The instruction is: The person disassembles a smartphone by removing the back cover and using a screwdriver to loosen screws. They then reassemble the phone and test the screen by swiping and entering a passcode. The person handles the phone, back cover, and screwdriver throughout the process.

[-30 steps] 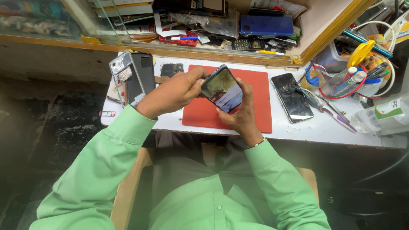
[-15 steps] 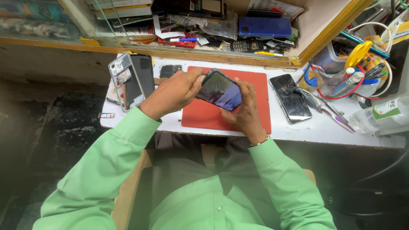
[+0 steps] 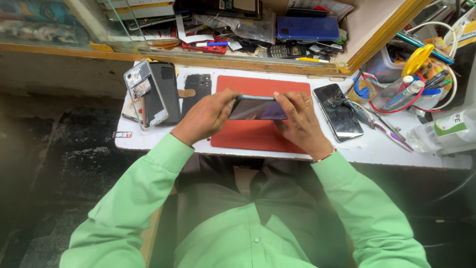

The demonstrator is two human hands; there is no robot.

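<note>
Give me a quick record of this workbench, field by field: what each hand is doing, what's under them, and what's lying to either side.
left hand: left hand grips the left end of the dark phone
right hand: right hand grips the phone's right end
phone pose: held level above the red mat, screen tilted toward the camera
mat: lies on the white table
left of mat: opened phone frame lying over a black phone back
right of mat: black phone lying flat, tweezers beside it
far right: clear plastic bottle on its side
</note>
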